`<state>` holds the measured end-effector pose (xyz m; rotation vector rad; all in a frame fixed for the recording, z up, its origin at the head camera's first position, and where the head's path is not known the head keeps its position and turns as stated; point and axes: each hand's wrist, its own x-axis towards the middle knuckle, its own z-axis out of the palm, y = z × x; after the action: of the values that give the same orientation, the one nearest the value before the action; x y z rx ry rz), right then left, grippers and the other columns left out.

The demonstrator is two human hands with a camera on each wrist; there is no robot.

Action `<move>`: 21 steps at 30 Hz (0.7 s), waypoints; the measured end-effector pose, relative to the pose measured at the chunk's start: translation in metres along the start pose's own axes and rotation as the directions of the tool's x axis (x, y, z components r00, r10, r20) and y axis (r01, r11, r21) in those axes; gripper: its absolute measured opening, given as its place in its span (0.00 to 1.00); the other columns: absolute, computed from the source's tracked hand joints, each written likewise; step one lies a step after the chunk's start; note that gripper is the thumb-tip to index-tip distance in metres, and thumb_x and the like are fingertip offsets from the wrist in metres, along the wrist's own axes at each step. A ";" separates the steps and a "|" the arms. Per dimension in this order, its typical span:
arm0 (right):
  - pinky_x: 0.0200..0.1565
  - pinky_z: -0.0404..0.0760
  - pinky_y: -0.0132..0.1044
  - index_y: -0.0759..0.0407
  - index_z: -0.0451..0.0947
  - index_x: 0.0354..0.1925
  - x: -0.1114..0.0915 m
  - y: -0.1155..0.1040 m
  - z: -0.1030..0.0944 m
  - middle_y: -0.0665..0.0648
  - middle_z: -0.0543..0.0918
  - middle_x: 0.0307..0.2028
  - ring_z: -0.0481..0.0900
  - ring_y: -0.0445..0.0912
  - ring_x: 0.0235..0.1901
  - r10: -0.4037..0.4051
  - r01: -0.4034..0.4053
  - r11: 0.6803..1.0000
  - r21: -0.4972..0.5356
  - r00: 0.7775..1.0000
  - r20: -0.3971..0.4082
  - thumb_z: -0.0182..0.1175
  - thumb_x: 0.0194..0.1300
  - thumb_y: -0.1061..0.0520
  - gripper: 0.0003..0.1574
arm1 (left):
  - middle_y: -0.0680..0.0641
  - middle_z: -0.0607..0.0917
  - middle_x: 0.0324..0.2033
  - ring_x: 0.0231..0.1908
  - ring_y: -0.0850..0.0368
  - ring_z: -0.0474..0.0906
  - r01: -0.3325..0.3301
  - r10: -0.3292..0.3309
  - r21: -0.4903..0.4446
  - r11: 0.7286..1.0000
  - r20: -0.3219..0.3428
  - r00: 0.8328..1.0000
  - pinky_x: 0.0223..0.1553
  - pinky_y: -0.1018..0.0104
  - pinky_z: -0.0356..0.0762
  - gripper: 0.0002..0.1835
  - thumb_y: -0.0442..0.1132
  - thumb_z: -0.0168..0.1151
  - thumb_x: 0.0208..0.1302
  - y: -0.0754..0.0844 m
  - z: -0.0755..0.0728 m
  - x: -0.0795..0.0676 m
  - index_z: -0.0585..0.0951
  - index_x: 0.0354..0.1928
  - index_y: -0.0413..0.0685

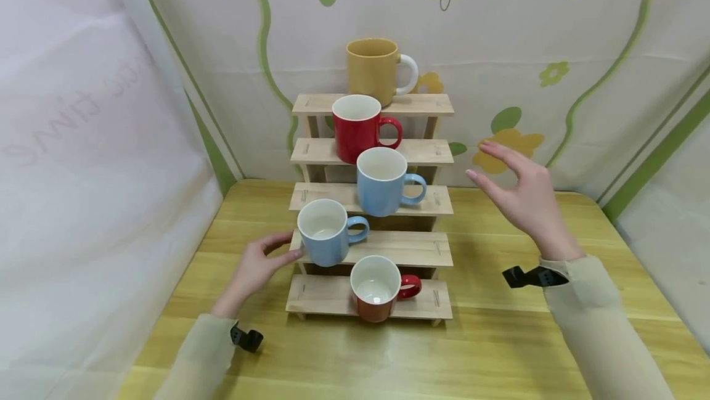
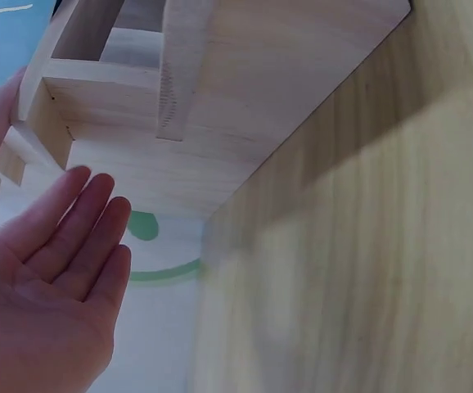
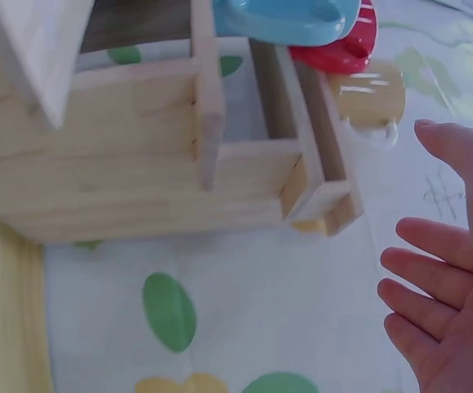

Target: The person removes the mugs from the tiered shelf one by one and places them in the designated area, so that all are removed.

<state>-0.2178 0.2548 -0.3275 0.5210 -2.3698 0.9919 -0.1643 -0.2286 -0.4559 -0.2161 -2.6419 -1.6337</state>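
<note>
A stepped wooden rack (image 1: pixel 396 248) holds several mugs. On its second step from the bottom, near the left end, stands a light blue mug (image 1: pixel 325 233) with its handle to the right. My left hand (image 1: pixel 261 270) is beside that mug at the rack's left end, thumb toward the mug's lower side. The left wrist view shows its fingers (image 2: pixel 97 237) extended, with nothing in the palm. In the air right of the rack, my right hand (image 1: pixel 524 193) is spread with thumb and fingers apart, touching nothing. Its fingers (image 3: pixel 433 274) are loosely extended in the right wrist view.
A red mug with a white inside (image 1: pixel 376 289) sits on the lowest step. Above are another blue mug (image 1: pixel 381 183), a red mug (image 1: pixel 355 132) and a yellow mug (image 1: pixel 370 73) on top. The rack stands on a wooden table (image 1: pixel 488 351) before a patterned cloth (image 1: pixel 554 24).
</note>
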 end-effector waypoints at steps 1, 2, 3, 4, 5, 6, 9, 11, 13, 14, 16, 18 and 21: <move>0.69 0.66 0.53 0.49 0.78 0.67 0.003 -0.002 0.001 0.50 0.77 0.66 0.70 0.51 0.67 -0.015 0.015 1.000 0.000 1.000 -0.004 0.72 0.66 0.49 0.33 | 0.40 0.82 0.58 0.64 0.40 0.73 0.006 -0.006 -0.003 1.000 0.001 1.000 0.67 0.39 0.65 0.28 0.47 0.74 0.63 0.000 0.000 0.000 0.81 0.61 0.40; 0.69 0.66 0.52 0.50 0.78 0.67 0.006 -0.005 0.002 0.50 0.77 0.65 0.70 0.51 0.67 -0.028 0.028 1.000 0.003 1.000 -0.006 0.72 0.66 0.50 0.32 | 0.39 0.82 0.58 0.63 0.39 0.73 0.011 -0.011 -0.010 1.000 0.002 1.000 0.67 0.39 0.66 0.27 0.46 0.74 0.64 0.000 0.000 0.000 0.81 0.60 0.39; 0.69 0.67 0.51 0.50 0.78 0.66 0.009 -0.007 0.003 0.50 0.78 0.65 0.71 0.51 0.67 -0.041 0.041 0.999 0.003 0.999 -0.007 0.72 0.65 0.50 0.32 | 0.39 0.83 0.57 0.62 0.39 0.74 0.016 -0.016 -0.017 1.000 0.002 1.000 0.66 0.41 0.68 0.26 0.45 0.74 0.64 0.000 0.001 0.000 0.82 0.59 0.38; 0.69 0.67 0.50 0.50 0.79 0.66 0.011 -0.009 0.003 0.50 0.78 0.65 0.71 0.51 0.67 -0.049 0.049 0.999 0.002 0.999 -0.008 0.72 0.65 0.50 0.32 | 0.39 0.83 0.56 0.61 0.39 0.75 0.024 -0.024 -0.025 0.999 0.005 1.000 0.65 0.42 0.70 0.26 0.44 0.74 0.64 0.000 0.001 0.000 0.82 0.59 0.37; 0.69 0.67 0.49 0.50 0.79 0.66 0.014 -0.011 0.004 0.50 0.78 0.64 0.72 0.51 0.66 -0.059 0.059 0.998 0.004 0.998 -0.009 0.72 0.65 0.50 0.32 | 0.38 0.83 0.56 0.60 0.39 0.76 0.033 -0.032 -0.038 0.999 0.010 0.999 0.63 0.45 0.73 0.26 0.44 0.74 0.64 0.000 0.001 0.000 0.81 0.59 0.37; 0.68 0.68 0.48 0.51 0.79 0.65 0.016 -0.013 0.005 0.51 0.79 0.63 0.72 0.51 0.66 -0.072 0.072 0.997 0.008 0.997 -0.011 0.73 0.65 0.51 0.31 | 0.38 0.83 0.55 0.58 0.40 0.77 0.041 -0.040 -0.052 0.998 0.017 0.999 0.61 0.48 0.76 0.26 0.43 0.74 0.64 0.001 0.001 0.000 0.81 0.59 0.36; 0.67 0.70 0.45 0.52 0.80 0.64 0.022 -0.017 0.008 0.52 0.81 0.61 0.75 0.52 0.64 -0.111 0.111 0.994 0.018 0.994 -0.020 0.74 0.63 0.53 0.31 | 0.38 0.83 0.54 0.55 0.44 0.80 0.090 -0.085 -0.125 0.988 0.049 0.995 0.54 0.60 0.81 0.27 0.42 0.74 0.64 0.003 0.000 0.002 0.80 0.60 0.34; 0.66 0.71 0.44 0.53 0.81 0.63 0.026 -0.019 0.009 0.52 0.82 0.60 0.76 0.52 0.63 -0.134 0.135 0.991 0.024 0.991 -0.025 0.75 0.62 0.54 0.31 | 0.37 0.83 0.54 0.54 0.46 0.80 0.136 -0.123 -0.182 0.974 0.078 0.989 0.52 0.66 0.81 0.28 0.40 0.73 0.65 0.005 -0.002 0.004 0.78 0.62 0.33; 0.65 0.71 0.42 0.53 0.81 0.62 0.029 -0.021 0.011 0.52 0.82 0.59 0.77 0.52 0.62 -0.148 0.149 0.988 0.027 0.989 -0.026 0.75 0.61 0.55 0.31 | 0.38 0.83 0.54 0.54 0.49 0.80 0.179 -0.160 -0.223 0.958 0.102 0.982 0.52 0.68 0.80 0.28 0.39 0.73 0.65 0.005 -0.005 0.005 0.77 0.63 0.32; 0.65 0.71 0.42 0.52 0.82 0.62 0.031 -0.022 0.011 0.51 0.83 0.59 0.77 0.51 0.61 -0.151 0.152 0.988 0.027 0.988 -0.026 0.75 0.62 0.55 0.31 | 0.38 0.83 0.54 0.54 0.49 0.80 0.198 -0.176 -0.238 0.951 0.113 0.978 0.53 0.68 0.79 0.29 0.40 0.73 0.65 0.005 -0.006 0.006 0.77 0.64 0.33; 0.64 0.72 0.43 0.51 0.82 0.62 0.036 -0.023 0.012 0.51 0.83 0.58 0.77 0.51 0.61 -0.141 0.142 0.989 0.030 0.990 -0.024 0.75 0.62 0.54 0.30 | 0.39 0.83 0.55 0.54 0.51 0.80 0.219 -0.193 -0.237 0.946 0.130 0.973 0.55 0.67 0.78 0.30 0.41 0.73 0.65 0.005 -0.008 0.008 0.77 0.65 0.34; 0.64 0.72 0.45 0.51 0.82 0.62 0.042 -0.026 0.013 0.50 0.83 0.59 0.77 0.50 0.62 -0.114 0.115 0.993 0.042 0.993 -0.017 0.74 0.63 0.53 0.30 | 0.40 0.83 0.56 0.54 0.51 0.80 0.221 -0.191 -0.234 0.947 0.144 0.971 0.56 0.65 0.77 0.31 0.43 0.73 0.65 0.006 -0.010 0.009 0.76 0.65 0.34; 0.65 0.71 0.47 0.50 0.81 0.63 0.053 -0.032 0.013 0.50 0.82 0.60 0.75 0.50 0.63 -0.048 0.048 0.997 0.063 0.999 0.003 0.73 0.64 0.48 0.30 | 0.38 0.82 0.57 0.55 0.50 0.80 0.212 -0.178 -0.241 0.947 0.158 0.971 0.57 0.64 0.78 0.31 0.42 0.73 0.65 0.007 -0.011 0.008 0.75 0.66 0.33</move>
<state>-0.2474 0.2159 -0.2866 0.6015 -2.3246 1.0474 -0.1723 -0.2342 -0.4442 -0.0724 -2.6119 -2.0977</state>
